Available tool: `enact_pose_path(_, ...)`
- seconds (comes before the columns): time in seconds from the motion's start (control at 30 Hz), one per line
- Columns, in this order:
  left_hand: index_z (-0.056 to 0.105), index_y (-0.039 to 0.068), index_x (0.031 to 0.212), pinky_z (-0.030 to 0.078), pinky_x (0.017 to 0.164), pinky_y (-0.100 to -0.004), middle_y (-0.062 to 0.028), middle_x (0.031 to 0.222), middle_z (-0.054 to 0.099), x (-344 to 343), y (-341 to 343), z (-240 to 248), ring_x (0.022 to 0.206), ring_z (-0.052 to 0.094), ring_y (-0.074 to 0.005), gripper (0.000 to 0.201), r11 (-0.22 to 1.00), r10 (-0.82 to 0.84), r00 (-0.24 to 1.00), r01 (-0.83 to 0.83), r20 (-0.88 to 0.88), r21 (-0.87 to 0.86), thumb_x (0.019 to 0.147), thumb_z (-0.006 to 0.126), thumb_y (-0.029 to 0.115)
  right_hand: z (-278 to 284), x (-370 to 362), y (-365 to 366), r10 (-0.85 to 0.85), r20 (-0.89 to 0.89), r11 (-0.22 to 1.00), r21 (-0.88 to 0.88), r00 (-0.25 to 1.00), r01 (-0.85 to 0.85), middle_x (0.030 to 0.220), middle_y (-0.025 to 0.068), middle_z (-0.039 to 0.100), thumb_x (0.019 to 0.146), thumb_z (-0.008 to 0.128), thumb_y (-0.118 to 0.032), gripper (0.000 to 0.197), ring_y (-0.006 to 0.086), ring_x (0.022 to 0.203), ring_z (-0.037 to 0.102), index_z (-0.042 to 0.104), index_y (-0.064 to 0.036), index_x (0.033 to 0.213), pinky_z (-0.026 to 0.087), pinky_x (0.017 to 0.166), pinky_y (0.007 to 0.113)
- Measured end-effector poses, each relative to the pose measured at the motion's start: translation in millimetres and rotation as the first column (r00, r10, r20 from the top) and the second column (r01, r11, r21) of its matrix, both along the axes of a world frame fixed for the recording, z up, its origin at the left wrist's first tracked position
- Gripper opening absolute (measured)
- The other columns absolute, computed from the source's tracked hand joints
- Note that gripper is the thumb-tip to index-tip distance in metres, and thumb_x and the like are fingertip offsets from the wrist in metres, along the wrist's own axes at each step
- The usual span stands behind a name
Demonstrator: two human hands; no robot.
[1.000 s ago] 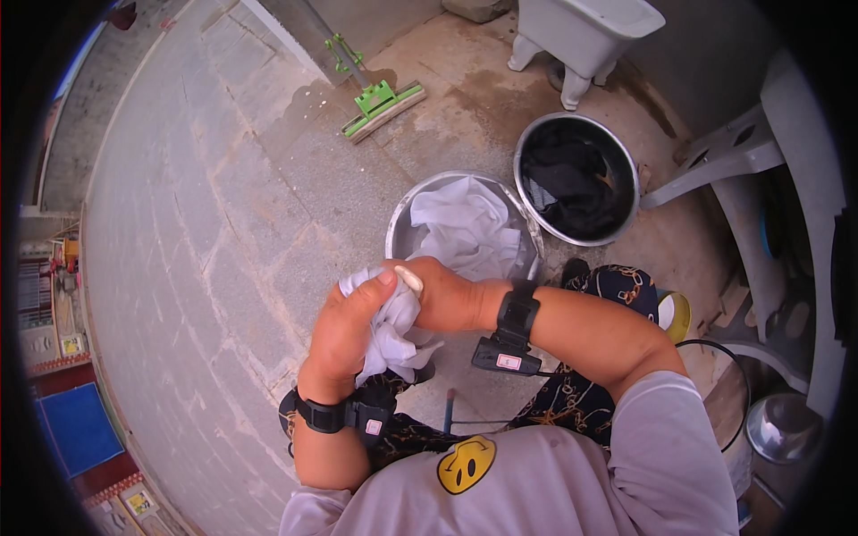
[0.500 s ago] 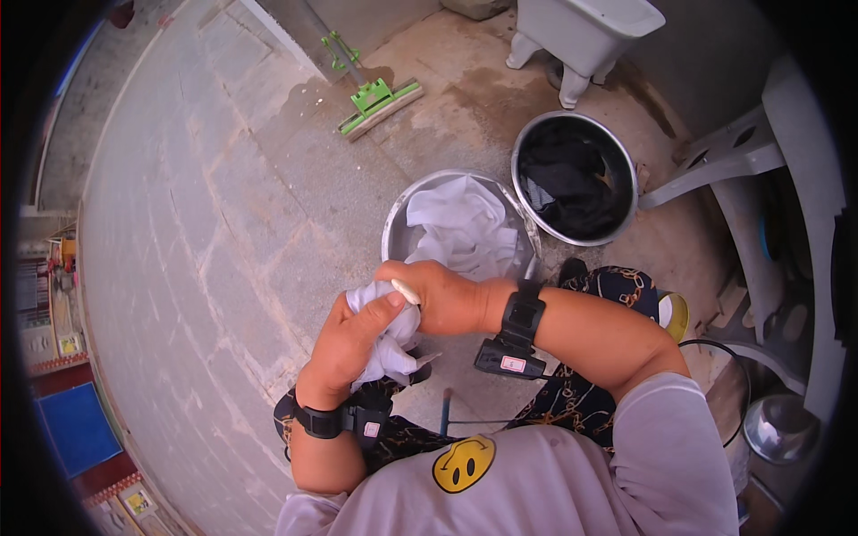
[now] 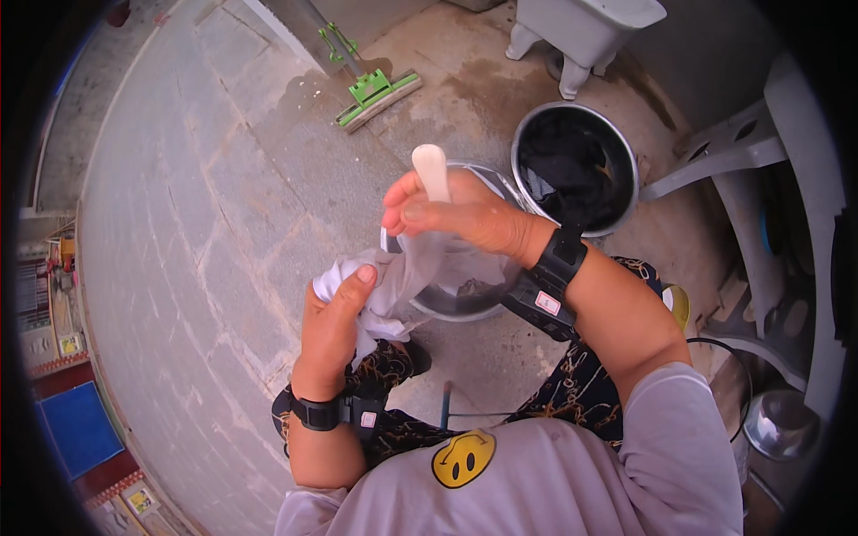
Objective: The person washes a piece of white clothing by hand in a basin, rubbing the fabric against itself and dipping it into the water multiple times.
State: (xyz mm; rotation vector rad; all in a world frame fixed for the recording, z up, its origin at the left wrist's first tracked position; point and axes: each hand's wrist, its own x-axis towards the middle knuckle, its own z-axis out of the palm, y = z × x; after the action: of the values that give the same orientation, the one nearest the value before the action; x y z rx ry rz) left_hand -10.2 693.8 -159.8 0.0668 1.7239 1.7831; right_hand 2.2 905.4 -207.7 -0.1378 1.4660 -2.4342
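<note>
In my left hand (image 3: 332, 313), closed with its thumb on top, is a bunched white cloth (image 3: 380, 308). The cloth stretches up and right to below my right hand (image 3: 465, 210). A pale, round-ended handle (image 3: 431, 170) rises between the thumb and fingers of my right hand. Its other end is hidden beneath the palm, so I cannot tell what kind of tool it is. Under my right hand stands a metal basin (image 3: 456, 308), mostly covered by the hand and the cloth.
Right of that basin stands another metal basin (image 3: 581, 228) with dark cloth (image 3: 567, 179) in it. A green-headed mop (image 3: 371, 89) lies beyond. A white footed tub (image 3: 581, 36) is at the back; grey plastic furniture (image 3: 760, 152) and a metal bowl (image 3: 779, 424) are on the right.
My right hand has moved up and away from my left, over the near basin. The pale handle now points upward, and the white cloth has spread between the hands.
</note>
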Motion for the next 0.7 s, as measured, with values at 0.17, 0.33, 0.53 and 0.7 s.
enact_pose_path(0.17, 0.065, -0.003, 0.092, 0.048, 0.063, -0.0259, -0.0062, 0.079, 0.065, -5, -10, -6, 0.068, 0.059, -0.0122, 0.026, 0.993, 0.092, 0.976, -0.104, -0.196, -0.056, 0.077, 0.069, 0.019, -3, -3, 5, -0.316, -0.133, 0.864, 0.369, 0.939, 0.343, 0.088, 0.0083, 0.061, 0.081, 0.067, -0.024, 0.038, 0.0125, 0.078, 0.059, 0.054, 0.0016, 0.106, 0.048, 0.065, 0.025)
enact_pose_path(0.33, 0.064, -0.005, 0.098, 0.048, 0.065, -0.0261, -0.0077, 0.083, 0.066, 0, -8, 5, 0.070, 0.060, -0.0130, 0.030, 0.990, 0.140, 0.968, -0.142, -0.207, 0.006, 0.074, 0.068, 0.012, -7, -5, -4, -0.380, 0.017, 0.889, 0.283, 0.925, 0.360, 0.095, 0.0052, 0.062, 0.085, 0.058, -0.013, 0.027, 0.0095, 0.081, 0.058, 0.056, -0.0026, 0.110, 0.048, 0.071, 0.025)
enact_pose_path(0.53, 0.064, -0.006, 0.099, 0.047, 0.074, -0.0275, -0.0081, 0.087, 0.066, 7, -6, 10, 0.079, 0.062, -0.0149, 0.034, 0.994, 0.094, 0.975, -0.081, -0.201, 0.069, 0.070, 0.068, 0.011, -17, 10, -30, -0.001, -0.634, 0.617, 0.608, 0.773, 0.500, 0.101, 0.0153, 0.061, 0.078, 0.047, 0.003, 0.040, 0.0323, 0.088, 0.060, 0.053, -0.0039, 0.117, 0.047, 0.080, 0.035)
enact_pose_path(0.7, 0.062, -0.006, 0.100, 0.049, 0.077, -0.0305, -0.0119, 0.089, 0.066, 6, -14, 7, 0.080, 0.063, -0.0192, 0.035, 0.977, 0.133, 0.985, -0.112, -0.108, 0.180, 0.070, 0.065, 0.011, -36, 32, -63, 0.140, -0.306, 0.696, 0.707, 0.942, 0.126, 0.092, 0.0204, 0.061, 0.072, 0.054, 0.007, 0.038, 0.0397, 0.088, 0.059, 0.050, -0.0056, 0.108, 0.046, 0.075, 0.042)
